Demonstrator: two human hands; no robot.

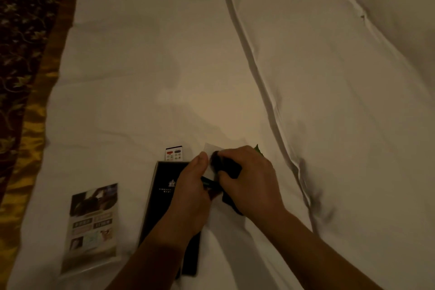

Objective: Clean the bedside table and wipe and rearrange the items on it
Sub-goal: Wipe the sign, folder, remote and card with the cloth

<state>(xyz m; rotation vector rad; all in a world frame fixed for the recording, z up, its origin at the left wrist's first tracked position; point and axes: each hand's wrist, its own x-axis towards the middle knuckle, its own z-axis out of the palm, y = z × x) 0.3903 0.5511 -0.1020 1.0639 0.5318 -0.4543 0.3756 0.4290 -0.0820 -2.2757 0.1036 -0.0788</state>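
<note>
Wiping needs support: our left hand (190, 193) pinches the white card (211, 149) steady. Our right hand (249, 179) clutches a dark cloth (229, 167) against it.

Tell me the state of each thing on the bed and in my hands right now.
left hand, pinches the white card
right hand, grips a dark object
white card, held, mostly hidden
dark object, gripped, unidentifiable
black folder, flat, partly under the left hand
icon card, flat at the folder's far end
leaflet, flat, face up, apart from the folder
</note>
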